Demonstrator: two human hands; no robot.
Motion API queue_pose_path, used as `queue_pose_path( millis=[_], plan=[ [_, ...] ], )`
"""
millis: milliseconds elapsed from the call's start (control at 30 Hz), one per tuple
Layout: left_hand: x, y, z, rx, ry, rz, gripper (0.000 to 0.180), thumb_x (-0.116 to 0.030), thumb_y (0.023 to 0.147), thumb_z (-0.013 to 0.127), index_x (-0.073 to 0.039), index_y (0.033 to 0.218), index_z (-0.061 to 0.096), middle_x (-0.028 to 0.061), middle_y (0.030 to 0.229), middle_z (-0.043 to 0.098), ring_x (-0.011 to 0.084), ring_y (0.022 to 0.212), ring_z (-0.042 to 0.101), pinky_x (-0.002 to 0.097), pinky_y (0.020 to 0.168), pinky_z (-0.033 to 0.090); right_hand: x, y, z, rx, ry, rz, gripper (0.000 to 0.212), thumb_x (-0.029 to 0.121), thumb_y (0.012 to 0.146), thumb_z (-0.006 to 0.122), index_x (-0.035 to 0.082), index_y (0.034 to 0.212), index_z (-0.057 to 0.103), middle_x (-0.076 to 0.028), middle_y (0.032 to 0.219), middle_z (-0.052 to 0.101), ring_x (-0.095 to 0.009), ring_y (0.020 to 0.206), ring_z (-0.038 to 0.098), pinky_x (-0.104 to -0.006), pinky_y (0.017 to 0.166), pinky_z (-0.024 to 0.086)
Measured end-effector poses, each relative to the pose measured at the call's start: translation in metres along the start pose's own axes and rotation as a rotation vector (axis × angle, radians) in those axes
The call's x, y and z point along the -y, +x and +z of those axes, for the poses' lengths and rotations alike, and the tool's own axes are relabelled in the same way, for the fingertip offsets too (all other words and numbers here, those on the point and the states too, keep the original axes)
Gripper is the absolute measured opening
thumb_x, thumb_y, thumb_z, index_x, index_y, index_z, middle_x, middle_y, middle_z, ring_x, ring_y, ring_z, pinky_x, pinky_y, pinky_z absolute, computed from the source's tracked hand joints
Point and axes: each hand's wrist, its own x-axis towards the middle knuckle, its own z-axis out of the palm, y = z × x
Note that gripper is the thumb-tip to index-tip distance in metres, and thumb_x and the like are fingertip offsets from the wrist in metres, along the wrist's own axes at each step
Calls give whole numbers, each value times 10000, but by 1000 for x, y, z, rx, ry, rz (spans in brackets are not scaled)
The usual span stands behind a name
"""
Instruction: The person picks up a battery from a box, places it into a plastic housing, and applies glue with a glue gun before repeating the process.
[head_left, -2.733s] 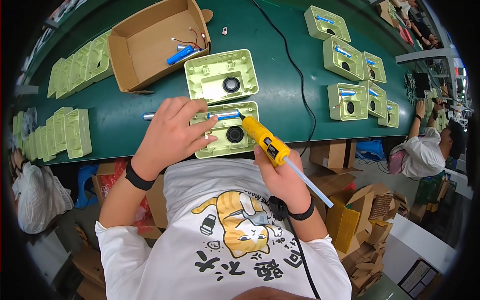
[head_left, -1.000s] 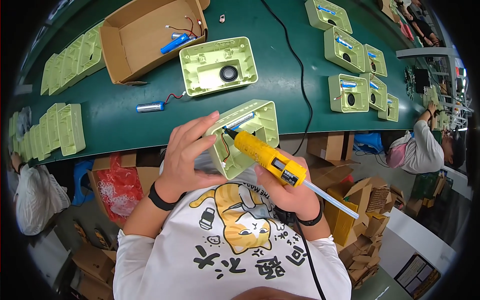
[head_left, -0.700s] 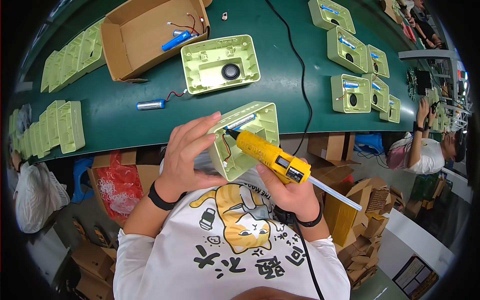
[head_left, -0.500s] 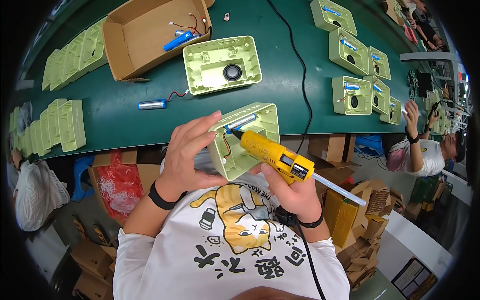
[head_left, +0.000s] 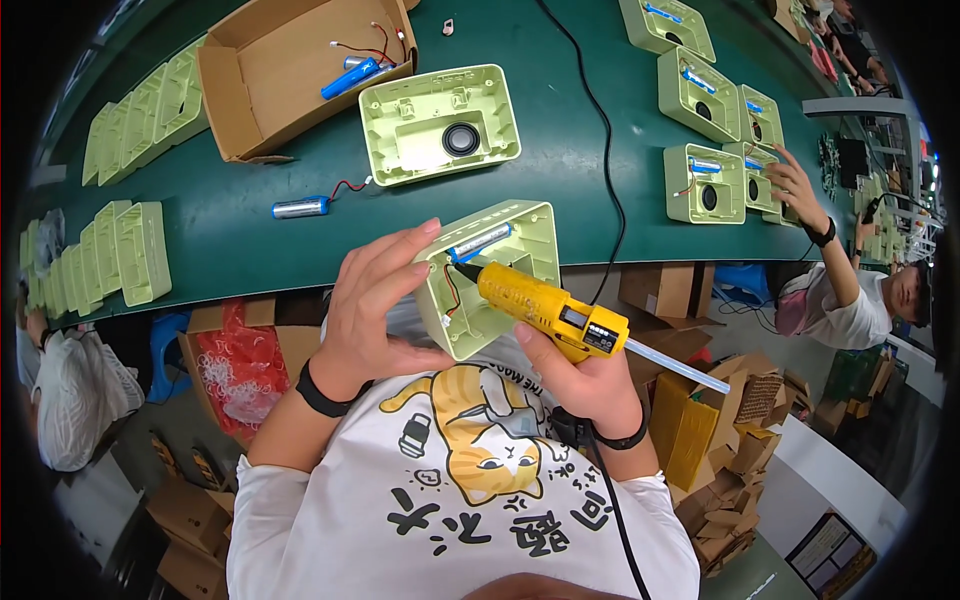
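My left hand (head_left: 375,310) grips a pale green plastic housing (head_left: 532,240) by its left side, tilted with its open face toward me. Inside, along the top wall, lies a blue and silver battery (head_left: 482,243) whose red and black wires run down to a white plug. In my right hand (head_left: 585,385) is a yellow hot glue gun (head_left: 545,308), with a clear glue stick (head_left: 680,366) out of its back. Its dark nozzle points into the housing at the left end of the battery. On the bench beyond lie another housing (head_left: 385,150) with a speaker and a loose wired battery (head_left: 300,207).
A cardboard box (head_left: 225,110) with batteries stands at the back left of the green bench (head_left: 560,180). Green housings (head_left: 145,255) stand in rows at left; several with batteries (head_left: 705,205) sit at right, where a co-worker's hand (head_left: 800,190) reaches. A black cable (head_left: 605,130) crosses the bench.
The glue gun's nozzle has shifted slightly left and down along the battery's end. The co-worker's hand has moved left onto the housings at right. My left hand keeps its hold.
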Motion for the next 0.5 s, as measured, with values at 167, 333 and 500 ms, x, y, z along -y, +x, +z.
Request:
queue_pose_path(
  millis=[167,333,500],
  plan=[
    [0,0,-1,3,6,7,1110,-429,656,1103,-133,1532,489,246,1645,628,439,1330,719,494,1055,547,1,-4,-6,-50,93,92,302,102,1042,822,-38,1307,786,-53,994,842,-110,786,739,-292,711,598],
    [0,-1,-1,-6,8,13,1128,-439,646,1106,-122,1536,491,242,1643,634,422,1373,693,489,1052,553,14,0,-15,50,95,58,387,125,1118,730,-16,1474,678,-70,1054,823,-48,793,693,-216,587,548],
    [-5,6,-15,129,61,-88,1079,-297,683,1089,-89,1562,498,237,1626,622,416,1439,639,493,1108,557,11,-3,-26,147,227,134,401,149,1127,685,-48,1475,652,-170,1100,826,-104,781,723,-224,575,562]
  ],
)
